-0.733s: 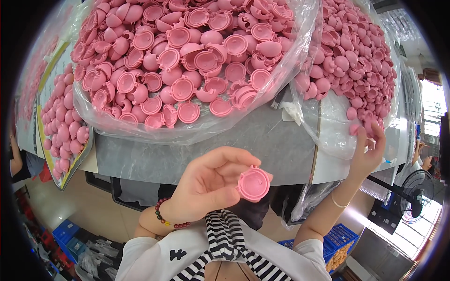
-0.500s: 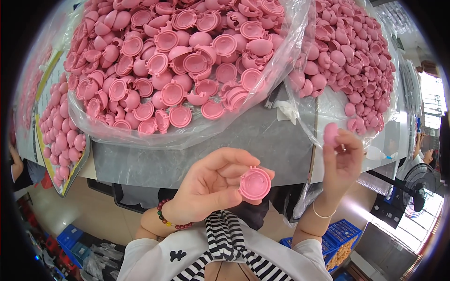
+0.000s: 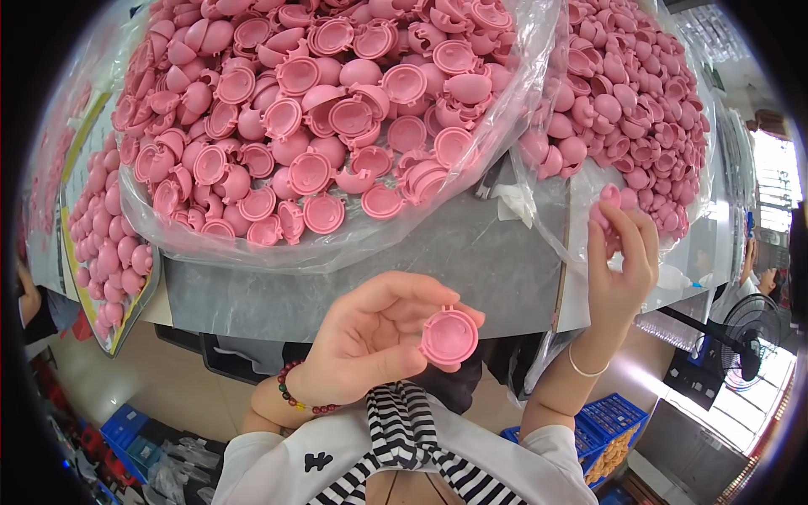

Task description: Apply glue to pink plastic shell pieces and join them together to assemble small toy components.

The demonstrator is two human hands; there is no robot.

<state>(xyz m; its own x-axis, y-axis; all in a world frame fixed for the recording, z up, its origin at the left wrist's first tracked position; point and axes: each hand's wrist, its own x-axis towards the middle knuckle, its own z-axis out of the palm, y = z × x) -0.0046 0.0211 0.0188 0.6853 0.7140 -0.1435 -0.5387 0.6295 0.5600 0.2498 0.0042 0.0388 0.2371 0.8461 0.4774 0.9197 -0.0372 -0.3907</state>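
Observation:
Between the thumb and fingers of my left hand (image 3: 362,337), a round pink half-shell (image 3: 451,337) turns its hollow side up, small hinge tabs at its far rim. My right hand (image 3: 624,261) is at the near edge of the right-hand pile, its fingertips pinching another pink shell piece (image 3: 608,204); fingers partly cover that piece. Beyond my left hand spreads a large heap of pink half-shells (image 3: 295,118) on clear plastic sheeting (image 3: 311,252). A second heap of pink shell pieces (image 3: 640,118) lies at the right.
The grey tabletop (image 3: 370,269) runs between me and the heaps. Rounded pink shells (image 3: 109,244) fill a yellow-edged tray at the far left. A crumpled white tissue (image 3: 513,204) lies near the middle. A black fan (image 3: 747,332) stands at right; blue crates (image 3: 614,421) are below.
My right hand has moved a little away from me, toward the right-hand heap, and the piece in its fingers has turned. My left hand with its half-shell has shifted slightly left.

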